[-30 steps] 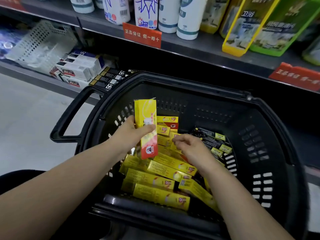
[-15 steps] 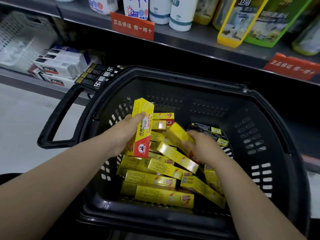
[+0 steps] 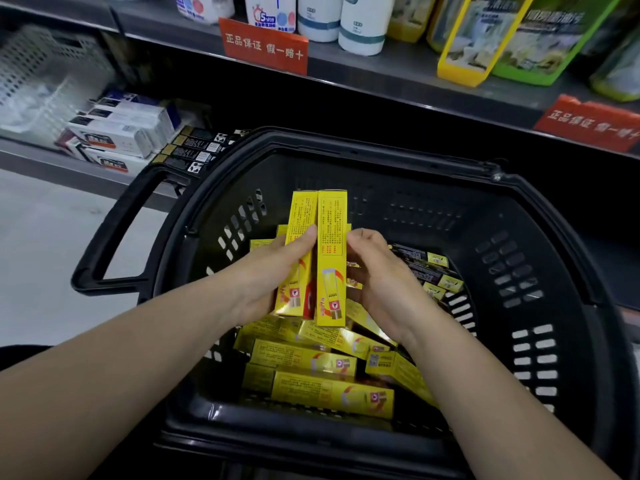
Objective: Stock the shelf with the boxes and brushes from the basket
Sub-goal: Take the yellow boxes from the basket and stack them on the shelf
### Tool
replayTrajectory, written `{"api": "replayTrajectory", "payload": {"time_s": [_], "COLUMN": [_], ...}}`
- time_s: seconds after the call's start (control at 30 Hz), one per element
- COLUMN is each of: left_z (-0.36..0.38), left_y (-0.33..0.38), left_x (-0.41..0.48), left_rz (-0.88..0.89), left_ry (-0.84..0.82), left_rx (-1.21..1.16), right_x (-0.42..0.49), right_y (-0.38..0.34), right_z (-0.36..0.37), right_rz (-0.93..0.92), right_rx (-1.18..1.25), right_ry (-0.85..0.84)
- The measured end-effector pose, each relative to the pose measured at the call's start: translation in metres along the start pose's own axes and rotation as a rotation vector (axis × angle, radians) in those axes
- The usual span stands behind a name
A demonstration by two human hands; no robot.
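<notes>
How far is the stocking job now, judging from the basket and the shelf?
Early stage. Done: white boxes and dark narrow boxes already lie on the lower shelf. In hand: the left hand and right hand hold two upright yellow boxes together. Left: many yellow boxes and dark brush packs remain in the black plastic basket.

White bottles (image 3: 341, 19), green and yellow packs (image 3: 512, 36) and red price tags (image 3: 265, 46) line the upper ledge.
</notes>
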State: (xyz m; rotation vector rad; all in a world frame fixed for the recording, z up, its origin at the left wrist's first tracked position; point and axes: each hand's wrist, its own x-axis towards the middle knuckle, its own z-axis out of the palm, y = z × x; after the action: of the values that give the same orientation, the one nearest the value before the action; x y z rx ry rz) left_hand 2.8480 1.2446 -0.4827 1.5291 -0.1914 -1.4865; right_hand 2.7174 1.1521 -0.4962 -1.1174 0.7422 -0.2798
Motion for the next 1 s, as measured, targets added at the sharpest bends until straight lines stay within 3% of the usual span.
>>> {"api": "replayTrajectory", "payload": {"time_s": [0.3, 0.53, 0.63, 0.7, 0.77, 0.87, 1.0], "left_z": [0.008, 0.001, -0.002, -0.007, -0.013, -0.019, -0.021], "left_y": [0.004, 0.003, 0.004, 0.004, 0.004, 0.002, 0.001], "left_x": [0.0, 0.004, 0.006, 0.01, 0.013, 0.016, 0.016], "left_rz": [0.084, 0.116, 0.116, 0.114, 0.107, 0.094, 0.107], "left_ry": [-0.032, 0.021, 0.087, 0.157, 0.216, 0.238, 0.244], "left_rx": [-0.065, 0.02, 0.051, 0.12, 0.189, 0.224, 0.225], "right_x": [0.003, 0.004, 0.008, 0.015, 0.02, 0.021, 0.019], "right_y": [0.001, 0.003, 0.004, 0.008, 0.018, 0.034, 0.029], "right_z": [-0.004, -0.008, -0.018, -0.035, -0.05, -0.056, -0.056], "right_rz": [-0.009, 0.054, 0.039, 0.017, 0.17, 0.401, 0.333], "right_rx": [-0.047, -0.121, -0.363, -0.799, -1.153, -1.176, -1.114], "right_ry": [0.133, -0.042, -0.01, 0.085, 0.013, -0.21, -0.181]}}
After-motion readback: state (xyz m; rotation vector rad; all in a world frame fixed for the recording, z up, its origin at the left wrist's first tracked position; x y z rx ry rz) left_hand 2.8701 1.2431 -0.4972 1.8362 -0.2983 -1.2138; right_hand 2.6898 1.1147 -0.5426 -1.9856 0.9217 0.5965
